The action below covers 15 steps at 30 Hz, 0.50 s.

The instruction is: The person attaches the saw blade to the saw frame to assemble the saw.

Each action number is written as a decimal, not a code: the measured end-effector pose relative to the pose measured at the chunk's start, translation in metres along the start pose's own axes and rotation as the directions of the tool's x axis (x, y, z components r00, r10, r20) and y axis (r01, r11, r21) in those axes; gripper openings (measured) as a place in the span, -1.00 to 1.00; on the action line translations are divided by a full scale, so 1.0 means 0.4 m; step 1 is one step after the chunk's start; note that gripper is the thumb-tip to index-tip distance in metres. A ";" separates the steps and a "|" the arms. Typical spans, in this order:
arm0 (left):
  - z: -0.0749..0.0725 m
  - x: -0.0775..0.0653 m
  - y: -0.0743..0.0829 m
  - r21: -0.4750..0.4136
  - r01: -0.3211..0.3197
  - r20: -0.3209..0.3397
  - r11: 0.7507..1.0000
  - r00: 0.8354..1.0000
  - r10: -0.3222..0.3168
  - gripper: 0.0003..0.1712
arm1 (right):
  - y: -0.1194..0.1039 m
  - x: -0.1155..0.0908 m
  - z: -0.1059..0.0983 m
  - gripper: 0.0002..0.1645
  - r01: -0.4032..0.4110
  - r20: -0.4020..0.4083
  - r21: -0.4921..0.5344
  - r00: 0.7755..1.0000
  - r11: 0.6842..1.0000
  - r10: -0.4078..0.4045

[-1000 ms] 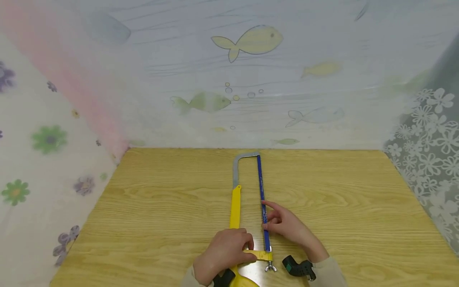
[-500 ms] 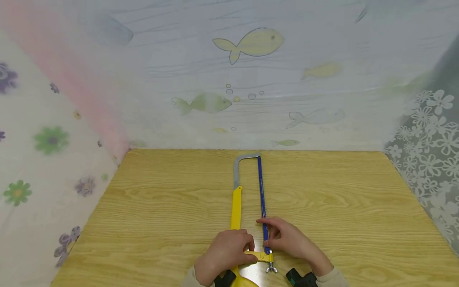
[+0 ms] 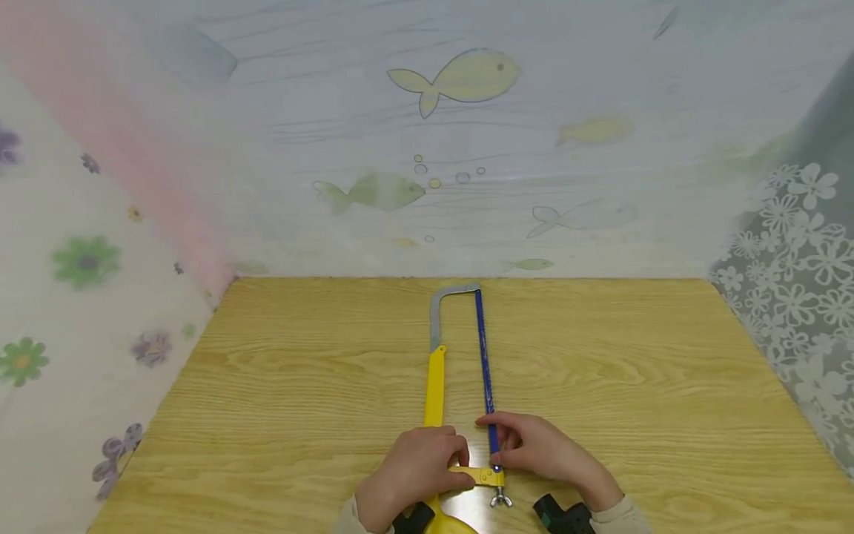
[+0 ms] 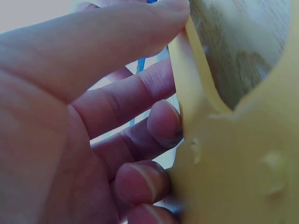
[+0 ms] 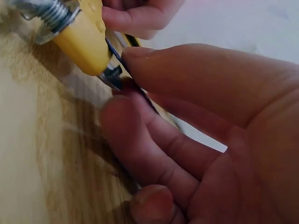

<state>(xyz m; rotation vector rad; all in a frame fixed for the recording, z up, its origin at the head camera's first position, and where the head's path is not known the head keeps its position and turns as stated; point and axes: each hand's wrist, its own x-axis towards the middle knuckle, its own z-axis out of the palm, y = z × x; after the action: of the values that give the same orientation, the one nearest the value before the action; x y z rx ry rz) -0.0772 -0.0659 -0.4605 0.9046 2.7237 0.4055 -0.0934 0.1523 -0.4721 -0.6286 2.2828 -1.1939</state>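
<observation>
A hacksaw with a yellow and grey frame (image 3: 435, 386) lies on the table, its blue blade (image 3: 484, 356) along the right side. My left hand (image 3: 420, 467) grips the yellow frame near the handle; in the left wrist view, thumb and fingers press on the yellow part (image 4: 238, 163). My right hand (image 3: 537, 445) pinches the blade's near end between thumb and fingers, the index finger reaching across it. Just beyond the yellow blade holder (image 3: 490, 476) sits a silver wing nut (image 3: 501, 498). In the right wrist view, the blade's end meets a metal pin (image 5: 111, 78) by the holder.
The wood-grain table (image 3: 300, 363) spreads out on both sides of the saw. A wall covering with fish drawings (image 3: 373, 148) stands behind it. Flower-patterned sheets close off the left and right. A black strap mount (image 3: 562, 515) is on each wrist.
My right hand has slid down along the blade toward the wing nut end, then nearly stopped there. The left hand keeps its grip on the frame, and the saw stays in place.
</observation>
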 end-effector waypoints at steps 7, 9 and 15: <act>-0.001 0.000 0.001 0.003 -0.001 0.014 1.000 1.000 0.001 -0.76 | 0.002 -0.003 0.000 -0.52 -0.013 0.001 0.046 1.000 0.999 0.013; -0.001 0.000 0.000 0.003 0.003 0.019 1.000 1.000 -0.003 -0.76 | 0.002 -0.002 0.001 -0.55 -0.010 0.001 0.051 1.000 0.999 0.010; -0.002 0.002 0.000 0.012 0.001 0.008 1.000 1.000 -0.001 -0.75 | -0.002 0.000 -0.001 -0.60 -0.011 0.005 0.045 1.000 0.999 0.011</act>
<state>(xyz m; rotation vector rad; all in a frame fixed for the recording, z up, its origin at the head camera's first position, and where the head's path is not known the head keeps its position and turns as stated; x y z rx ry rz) -0.0779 -0.0655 -0.4596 0.9059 2.7221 0.3843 -0.0937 0.1520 -0.4710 -0.6010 2.2464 -1.2338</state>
